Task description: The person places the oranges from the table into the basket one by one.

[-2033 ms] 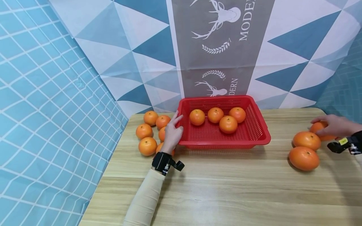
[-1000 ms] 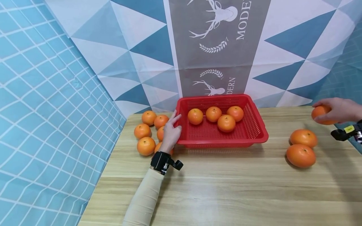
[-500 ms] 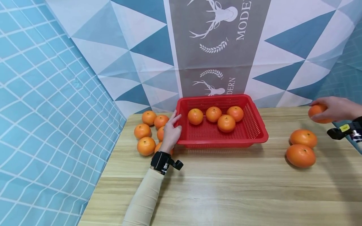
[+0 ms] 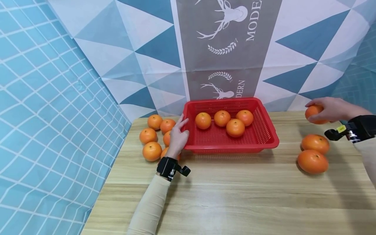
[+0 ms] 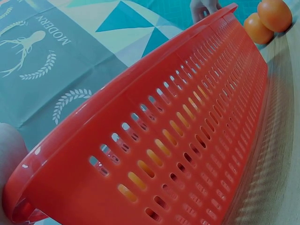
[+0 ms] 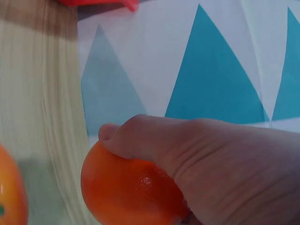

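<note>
A red perforated basket [image 4: 265, 129] stands at the back of the wooden table [image 4: 223, 195] with several oranges [image 4: 235, 127] in it. My left hand [image 4: 178, 136] rests against the basket's left rim [image 5: 117, 112], fingers fairly straight. My right hand [image 4: 329, 109] is raised above the table at the far right and grips an orange [image 4: 313, 112]; the right wrist view shows the fingers curled over that orange [image 6: 133, 190]. Two larger oranges [image 4: 314, 143] lie on the table below that hand.
Several loose oranges [image 4: 151, 151] lie on the table left of the basket, partly behind my left hand. A patterned cloth backdrop [image 4: 223, 49] hangs right behind the basket. The table's left edge [image 4: 114, 163] borders a blue grid cloth.
My right hand has lifted one orange off the table at the far right and carried it up and leftward. The left hand and basket have stayed put.
</note>
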### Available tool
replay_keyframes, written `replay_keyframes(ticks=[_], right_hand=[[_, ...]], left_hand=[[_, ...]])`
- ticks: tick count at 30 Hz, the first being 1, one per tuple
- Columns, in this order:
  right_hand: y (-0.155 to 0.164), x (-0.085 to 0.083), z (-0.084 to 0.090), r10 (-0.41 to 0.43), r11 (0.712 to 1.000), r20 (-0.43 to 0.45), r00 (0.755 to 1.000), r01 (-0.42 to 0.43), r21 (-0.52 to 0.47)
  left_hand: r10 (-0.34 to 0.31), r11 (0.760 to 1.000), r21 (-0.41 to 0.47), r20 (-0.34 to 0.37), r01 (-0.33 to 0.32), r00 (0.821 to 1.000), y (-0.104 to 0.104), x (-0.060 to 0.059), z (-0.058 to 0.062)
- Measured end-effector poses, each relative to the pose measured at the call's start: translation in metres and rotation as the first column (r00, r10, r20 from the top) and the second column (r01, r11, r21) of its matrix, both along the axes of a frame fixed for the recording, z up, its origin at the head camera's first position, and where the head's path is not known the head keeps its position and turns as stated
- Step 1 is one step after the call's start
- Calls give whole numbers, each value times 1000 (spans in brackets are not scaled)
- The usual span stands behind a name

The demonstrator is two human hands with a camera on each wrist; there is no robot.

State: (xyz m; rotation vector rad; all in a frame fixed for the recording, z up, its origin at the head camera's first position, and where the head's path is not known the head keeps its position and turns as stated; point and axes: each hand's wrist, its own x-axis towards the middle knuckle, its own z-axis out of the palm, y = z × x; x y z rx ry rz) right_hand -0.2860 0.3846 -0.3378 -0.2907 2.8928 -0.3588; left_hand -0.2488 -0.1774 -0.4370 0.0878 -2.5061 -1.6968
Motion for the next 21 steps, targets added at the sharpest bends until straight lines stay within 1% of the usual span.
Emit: replay_keyframes(ticks=[2,4,6,7,10,12,16,19,20,21], right_hand=[[-7,-3,1,8,1000,6,1000,-8,-13],[-13,-6,2,13,1000,14,1000,-13,-25],[-21,-9,5,18,999,20,1000,-17,-42],[-25,-10,6,23,999,19,1000,-22,-49],[-38,-13,11,30,998,20,999,-29,-64],[-47,-15,13,34,997,18,999,-33,-75],[-63,-18,16,53,994,14,999,-51,-93],[-73,-19,18,63,993,7,998,-62,-103],[-76,-19,18,66,992,-4,998,-66,-103],[-80,-20,20,69,992,-9,998,-69,-102]], left_hand=[[-6,1000,5,-3,6,1000,1,2,2],[-12,1000,18,5,12,1000,2,5,6],[-3,1000,6,3,3,1000,0,0,0],[-5,1000,10,10,5,1000,0,0,0],[1,1000,0,9,-1,1000,-3,-8,-9],[-3,1000,-1,2,3,1000,-4,-11,-13],[1,1000,0,-2,-1,1000,-4,-8,-11],[-3,1000,12,4,3,1000,-1,0,-1],[-3,1000,16,6,3,1000,0,2,1],[-6,1000,15,1,6,1000,0,0,-1]])
